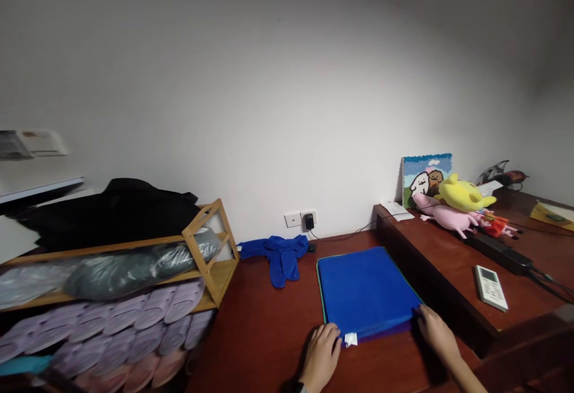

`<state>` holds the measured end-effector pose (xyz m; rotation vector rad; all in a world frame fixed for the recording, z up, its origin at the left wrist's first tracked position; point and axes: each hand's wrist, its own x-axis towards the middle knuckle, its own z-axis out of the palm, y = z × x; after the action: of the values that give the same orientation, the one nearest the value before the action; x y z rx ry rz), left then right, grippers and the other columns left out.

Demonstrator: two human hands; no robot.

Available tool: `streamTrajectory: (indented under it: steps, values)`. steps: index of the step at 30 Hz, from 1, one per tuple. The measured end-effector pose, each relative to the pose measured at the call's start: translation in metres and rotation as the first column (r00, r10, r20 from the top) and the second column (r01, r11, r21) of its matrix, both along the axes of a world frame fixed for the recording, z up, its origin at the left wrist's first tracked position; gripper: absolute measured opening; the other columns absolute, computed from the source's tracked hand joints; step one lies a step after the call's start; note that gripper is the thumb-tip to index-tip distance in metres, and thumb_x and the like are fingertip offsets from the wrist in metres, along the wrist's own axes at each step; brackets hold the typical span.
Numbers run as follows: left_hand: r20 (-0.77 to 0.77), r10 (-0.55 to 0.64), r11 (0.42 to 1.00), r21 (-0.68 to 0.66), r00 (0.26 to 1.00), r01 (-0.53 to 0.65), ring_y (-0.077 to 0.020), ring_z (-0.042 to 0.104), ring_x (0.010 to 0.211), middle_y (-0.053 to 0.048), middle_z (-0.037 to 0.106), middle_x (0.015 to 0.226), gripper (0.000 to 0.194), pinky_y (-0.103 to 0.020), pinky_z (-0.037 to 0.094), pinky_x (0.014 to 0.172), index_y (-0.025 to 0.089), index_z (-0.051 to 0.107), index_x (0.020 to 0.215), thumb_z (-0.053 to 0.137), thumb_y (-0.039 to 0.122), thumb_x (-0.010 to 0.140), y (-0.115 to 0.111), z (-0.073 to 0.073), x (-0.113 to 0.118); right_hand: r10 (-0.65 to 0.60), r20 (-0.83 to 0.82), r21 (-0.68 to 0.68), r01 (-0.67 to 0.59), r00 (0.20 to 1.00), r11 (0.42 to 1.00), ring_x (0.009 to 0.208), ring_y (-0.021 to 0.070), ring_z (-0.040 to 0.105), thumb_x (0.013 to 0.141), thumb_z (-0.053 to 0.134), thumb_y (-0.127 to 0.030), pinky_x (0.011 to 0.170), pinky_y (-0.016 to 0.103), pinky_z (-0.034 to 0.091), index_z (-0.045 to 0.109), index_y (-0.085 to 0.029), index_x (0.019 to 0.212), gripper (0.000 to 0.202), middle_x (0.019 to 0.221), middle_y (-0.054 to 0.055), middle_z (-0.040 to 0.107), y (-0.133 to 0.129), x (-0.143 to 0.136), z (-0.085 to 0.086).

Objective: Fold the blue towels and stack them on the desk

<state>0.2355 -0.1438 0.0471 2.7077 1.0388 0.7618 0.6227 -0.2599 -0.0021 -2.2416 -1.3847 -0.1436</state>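
Note:
A blue cloth with a thin green edge [368, 288] lies folded into a rough square on the dark red wooden table. A white tag [350, 339] sticks out from its near edge. My left hand [321, 354] is at the near left corner, fingers curled against the cloth's edge. At the near right corner, my right hand [434, 328] pinches the edge of the cloth. Farther back on the left lies a crumpled blue cloth [283, 258], which neither hand touches.
On the left stands a wooden rack [226, 270] with purple slippers [147, 309] and a black bag [116, 213]. A raised surface on the right holds a white remote [491, 288], plush toys [461, 194] and a picture [426, 177]. A black plug [309, 221] sits in the wall socket.

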Motion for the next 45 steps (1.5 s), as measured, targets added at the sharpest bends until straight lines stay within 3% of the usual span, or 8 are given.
streamTrajectory:
  steps: [4,7,15,31,35,39,42,45]
  values:
    - [-0.097,-0.118,0.993,-0.012,0.988,0.117,-0.0236,0.063,0.127,0.001,0.067,0.142,0.042,-0.042,0.055,0.109,0.042,0.058,0.140,0.051,0.034,0.100,0.016,-0.005,-0.055,0.021,0.156,-0.068,-0.010,0.988,0.998,0.136,0.0358,0.053,0.092,0.045,-0.033,0.116,0.053,0.041,0.076,-0.019,0.117,0.042,0.144,0.015,0.061,0.022,-0.050,0.038]
    - [-0.123,0.050,0.998,0.043,0.991,-0.045,-0.0239,0.062,0.131,0.003,0.064,0.145,0.043,-0.043,0.054,0.111,0.042,0.058,0.142,0.046,0.040,0.100,0.051,-0.024,-0.126,0.147,0.080,-0.116,-0.138,0.986,0.984,0.151,0.0405,0.030,0.095,0.046,-0.055,0.116,0.071,0.028,0.056,-0.041,0.145,0.053,0.163,0.001,0.040,0.039,-0.107,0.049]
    - [-0.138,0.581,0.810,0.197,0.802,-0.552,-0.0297,0.059,0.134,-0.007,0.067,0.141,0.053,-0.053,0.048,0.114,0.023,0.067,0.133,0.039,0.043,0.093,0.145,-0.056,-0.299,0.296,0.007,-0.212,-0.287,0.955,0.934,0.153,0.0421,0.021,0.087,0.049,-0.078,0.117,0.078,0.009,0.033,-0.055,0.152,0.070,0.165,-0.004,0.032,0.069,-0.150,0.007]
    - [-0.110,0.593,0.804,0.138,0.798,-0.579,-0.0295,0.048,0.144,-0.006,0.056,0.153,0.051,-0.052,0.044,0.118,0.023,0.059,0.143,0.042,0.043,0.100,0.128,-0.056,-0.296,0.290,-0.042,-0.406,-0.282,0.956,0.869,0.154,0.0403,0.018,0.084,0.053,-0.072,0.114,0.078,0.017,0.038,-0.052,0.151,0.071,0.167,-0.003,0.030,0.205,-0.068,0.014]
    - [-0.072,0.601,0.798,0.112,0.796,-0.592,-0.0293,0.047,0.145,-0.004,0.055,0.154,0.050,-0.052,0.043,0.119,0.027,0.057,0.145,0.045,0.043,0.099,0.126,-0.062,-0.296,0.270,-0.049,-0.564,-0.250,0.962,0.787,0.147,0.0474,0.034,0.073,0.069,-0.041,0.107,0.082,0.025,0.058,-0.048,0.140,0.068,0.160,0.003,0.043,0.232,-0.060,0.036]
    - [-0.060,0.612,0.790,0.084,0.788,-0.607,-0.0291,0.045,0.146,-0.004,0.054,0.155,0.051,-0.051,0.043,0.118,0.028,0.055,0.146,0.045,0.042,0.099,0.123,-0.062,-0.294,0.360,0.117,-0.391,-0.291,0.925,0.873,0.135,0.0405,0.052,0.080,0.058,-0.023,0.112,0.068,0.031,0.074,-0.029,0.121,0.045,0.145,0.013,0.060,0.263,-0.132,0.066]
    - [-0.074,0.614,0.789,0.063,0.786,-0.611,-0.0292,0.045,0.146,-0.005,0.054,0.155,0.050,-0.051,0.044,0.117,0.028,0.054,0.147,0.045,0.042,0.099,0.120,-0.057,-0.292,0.576,0.016,-0.225,-0.558,0.818,0.799,0.127,0.0276,0.060,0.093,0.045,-0.029,0.111,0.043,0.042,0.066,-0.024,0.134,0.045,0.144,0.013,0.060,0.289,-0.234,0.071]
    - [-0.073,0.606,0.795,0.042,0.792,-0.605,-0.0287,0.044,0.147,-0.004,0.053,0.156,0.049,-0.049,0.044,0.117,0.029,0.055,0.147,0.046,0.040,0.099,0.117,-0.051,-0.291,0.612,-0.051,-0.215,-0.607,0.789,0.765,0.145,0.0296,0.042,0.095,0.046,-0.032,0.119,0.043,0.034,0.058,-0.020,0.144,0.052,0.161,0.012,0.042,0.308,-0.330,0.053]
